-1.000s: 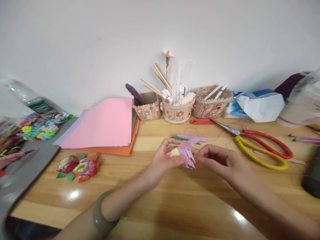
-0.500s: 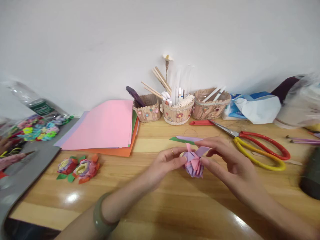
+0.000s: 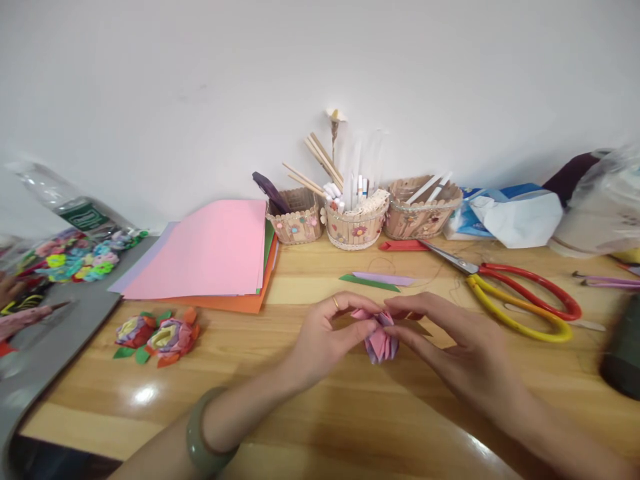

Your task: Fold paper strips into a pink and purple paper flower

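Observation:
A pink and lilac folded paper flower (image 3: 383,345) is held just above the wooden table, between the fingertips of both hands. My left hand (image 3: 327,337) pinches it from the left, thumb on the near face. From the right, my right hand (image 3: 453,340) closes thumb and fingers on its upper edge. Fingers cover the top of the flower. Behind the hands lie a green paper strip (image 3: 369,283) and a lilac paper strip (image 3: 384,279). Two finished-looking paper flowers (image 3: 173,338) with green and orange leaves rest at the left.
Scissors (image 3: 520,300) with red and yellow handles lie on the right. Coloured paper sheets (image 3: 200,257) are stacked at the left. Decorated baskets (image 3: 356,227) line the wall beside a tissue pack (image 3: 515,213). A plastic bottle (image 3: 80,207) and another person's hand (image 3: 9,290) are far left.
The flower has turned in my fingers, and its upright pink and lilac strip ends no longer show. Both hands have shifted slightly, the right one lower and clear of the strips behind.

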`<control>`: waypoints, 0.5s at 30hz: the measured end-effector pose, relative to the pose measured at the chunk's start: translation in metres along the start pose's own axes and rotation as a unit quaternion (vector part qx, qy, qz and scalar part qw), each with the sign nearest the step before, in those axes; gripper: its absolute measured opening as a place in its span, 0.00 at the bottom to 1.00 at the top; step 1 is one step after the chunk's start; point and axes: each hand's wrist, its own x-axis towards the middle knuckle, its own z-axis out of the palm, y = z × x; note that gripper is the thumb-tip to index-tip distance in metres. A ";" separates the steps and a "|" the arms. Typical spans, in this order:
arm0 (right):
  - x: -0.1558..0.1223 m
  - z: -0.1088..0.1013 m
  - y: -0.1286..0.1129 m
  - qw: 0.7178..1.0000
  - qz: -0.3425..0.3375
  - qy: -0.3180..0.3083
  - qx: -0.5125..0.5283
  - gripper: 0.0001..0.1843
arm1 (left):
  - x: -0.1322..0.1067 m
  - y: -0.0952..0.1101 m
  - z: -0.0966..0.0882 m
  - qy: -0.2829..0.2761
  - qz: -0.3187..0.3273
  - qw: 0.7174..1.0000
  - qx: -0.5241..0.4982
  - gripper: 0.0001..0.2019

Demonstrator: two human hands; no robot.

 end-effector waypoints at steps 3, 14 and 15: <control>0.000 -0.001 -0.002 0.999 -0.038 -0.006 -0.025 0.11 | -0.002 0.000 0.001 0.024 0.039 0.997 0.056 0.04; 0.000 0.000 -0.005 0.993 -0.089 0.030 -0.069 0.10 | -0.005 0.002 0.002 0.046 0.103 0.982 0.150 0.03; 0.000 0.000 -0.005 0.993 -0.087 0.032 -0.070 0.10 | -0.006 0.002 0.002 0.046 0.107 0.981 0.153 0.03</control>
